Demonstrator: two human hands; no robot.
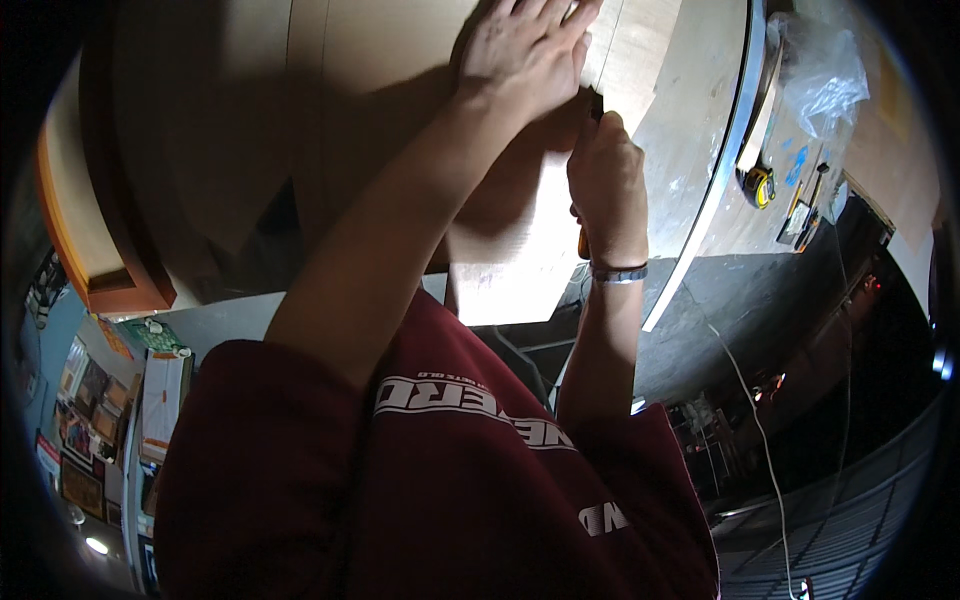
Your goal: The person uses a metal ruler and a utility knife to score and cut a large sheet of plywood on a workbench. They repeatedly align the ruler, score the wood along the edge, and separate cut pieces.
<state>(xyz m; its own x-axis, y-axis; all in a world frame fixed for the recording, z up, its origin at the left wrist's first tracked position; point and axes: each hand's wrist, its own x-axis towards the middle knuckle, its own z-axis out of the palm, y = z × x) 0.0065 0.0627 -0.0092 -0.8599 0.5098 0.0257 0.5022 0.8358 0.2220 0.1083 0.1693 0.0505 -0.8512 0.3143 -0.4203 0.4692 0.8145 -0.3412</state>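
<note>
A thin pale wooden sheet (512, 285) lies on the work table, brightly lit at its near end and shaded by my arms farther off. My left hand (525, 55) presses flat on it with fingers stretched out; the fingertips run off the upper edge of the view. Close beside it on the right, my right hand (608, 165) is wrapped round what looks like a utility knife (597, 103). Its dark front end points away from me, touching or just over the sheet, by a thin line running lengthwise. A yellow-orange handle end shows below my fist; the blade is hard to make out.
A long metal straightedge (700, 225) runs along the right of the table. Beyond it are a yellow-black tape measure (759, 187), a clear plastic bag (825, 80) and small tools (797, 220). An orange-brown wooden frame (130, 290) stands at left. A pale cable (750, 400) hangs lower right.
</note>
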